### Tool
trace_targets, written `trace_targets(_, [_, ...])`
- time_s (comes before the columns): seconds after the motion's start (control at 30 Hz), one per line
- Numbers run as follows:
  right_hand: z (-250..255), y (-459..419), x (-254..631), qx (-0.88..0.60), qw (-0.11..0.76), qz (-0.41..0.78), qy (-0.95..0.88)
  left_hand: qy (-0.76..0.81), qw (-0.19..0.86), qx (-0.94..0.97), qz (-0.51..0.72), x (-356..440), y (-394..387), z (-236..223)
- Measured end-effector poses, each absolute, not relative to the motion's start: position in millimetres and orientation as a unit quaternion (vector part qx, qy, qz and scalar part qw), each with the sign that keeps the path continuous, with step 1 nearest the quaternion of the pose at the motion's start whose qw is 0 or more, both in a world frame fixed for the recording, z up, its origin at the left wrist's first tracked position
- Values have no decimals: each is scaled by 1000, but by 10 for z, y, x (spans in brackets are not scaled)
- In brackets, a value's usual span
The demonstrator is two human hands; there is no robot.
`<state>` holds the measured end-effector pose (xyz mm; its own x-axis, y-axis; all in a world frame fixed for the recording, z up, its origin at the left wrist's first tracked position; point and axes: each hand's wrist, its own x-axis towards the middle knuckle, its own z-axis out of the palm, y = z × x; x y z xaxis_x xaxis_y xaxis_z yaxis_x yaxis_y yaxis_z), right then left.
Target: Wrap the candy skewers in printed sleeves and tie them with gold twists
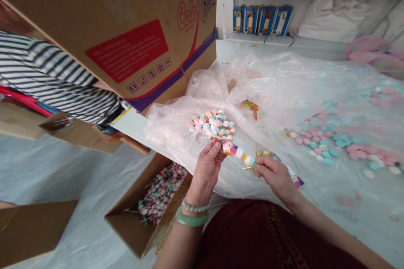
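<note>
A wrapped candy stick (240, 154) with white, orange and pale blue pieces and a pink printed section runs between my two hands. My left hand (208, 164) is closed, pinching its printed end. At the blue end, my right hand (275, 173) is closed too, its thumb and forefinger pressed together beside gold twist ties (262, 153). How much of a tie is in those fingers is hidden. Just beyond my left hand lies a pile of candy sticks (216, 122) in pink, white and blue. Part of another printed wrapper (297, 181) shows beneath my right wrist.
Clear plastic sheeting (277, 80) covers much of the white table, with loose pastel candies (328, 143) at right. A tall cardboard box (126, 21) stands at left. Below the table edge, an open carton (126, 222) holds many candy sticks. A person in a striped sleeve (59, 71) is behind the box.
</note>
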<state>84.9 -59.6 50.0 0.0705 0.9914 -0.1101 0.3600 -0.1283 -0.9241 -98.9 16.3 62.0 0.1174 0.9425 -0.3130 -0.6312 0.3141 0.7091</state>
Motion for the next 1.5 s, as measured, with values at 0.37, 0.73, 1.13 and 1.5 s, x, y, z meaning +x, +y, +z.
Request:
trace_targets(0.37, [532, -511, 732, -620, 398, 552, -390, 368, 748, 241, 497, -1034, 195, 605])
trace_targets(0.73, [429, -493, 730, -391, 372, 826, -163, 371, 734, 227, 521, -852, 134, 482])
trace_targets(1.13, [467, -439, 592, -497, 399, 731, -244, 398, 768, 210, 456, -871, 109, 475])
trace_targets(1.5, [499, -440, 593, -517, 404, 696, -294, 295, 814, 153, 477, -1116, 357, 588])
